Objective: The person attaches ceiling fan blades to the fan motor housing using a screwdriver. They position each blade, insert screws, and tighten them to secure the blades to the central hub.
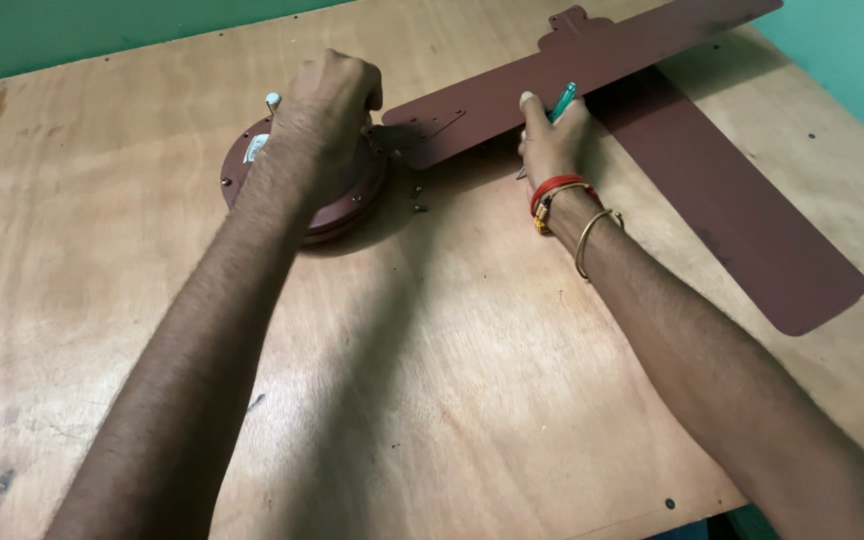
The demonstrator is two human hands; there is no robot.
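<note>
- The ceiling fan motor (337, 200), a round brown housing, lies flat on the plywood table (432, 380), toward its far left part.
- The left hand (324, 110) rests on top of the motor, arm stretched forward from the lower left, knuckles up, fingers curled down and clamped over the housing.
- A brown fan blade (592, 60) runs from the motor's right edge toward the upper right; its perforated mounting end sits just beside the left hand.
- The right hand (552, 140) reaches in from the lower right, wrist straight, fingers closed around a green-handled screwdriver (562, 102), its handle end sticking up above the knuckles; the tip is hidden.
- That hand presses against the near edge of the blade.
- A red thread band and a metal bangle (592, 235) circle the right wrist.
- A second fan blade (742, 220) lies under the first, angled toward the right edge of the table.
- A few small dark screws (418, 198) lie on the wood between the motor and the right hand.
</note>
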